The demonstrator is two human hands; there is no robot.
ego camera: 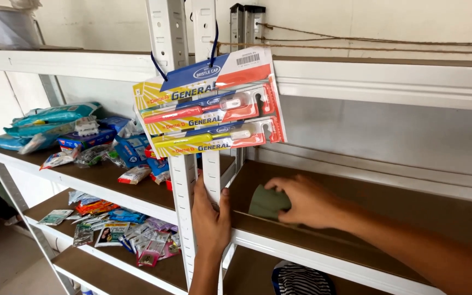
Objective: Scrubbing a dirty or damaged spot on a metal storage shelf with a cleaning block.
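Left hand (211, 218) is gripping the white slotted upright post (210, 180) of the shelving from below; thumb and fingers (199, 192) are wrapping round the post, closed on it, with the thumb (225, 201) showing at the 3 o'clock side. Arm is rising from 6 o'clock.

Right hand (307, 201) is pressing a folded dull-green cloth (267, 202) down onto the brown shelf board (389, 207). Fingers are lying close together, slightly curled over the cloth's top edge, palm down. Cloth is sticking out at 9 o'clock of the hand, just beside the post, its far part hidden under the palm. Forearm is running off toward 4 o'clock.

Directly at 12 o'clock of both hands, a card of packaged toothbrushes (214, 106) is hanging from the post on a blue cord, tilted. At 9 o'clock, well apart, the neighbouring shelves are carrying small packets and sachets (110, 153), loosely piled.
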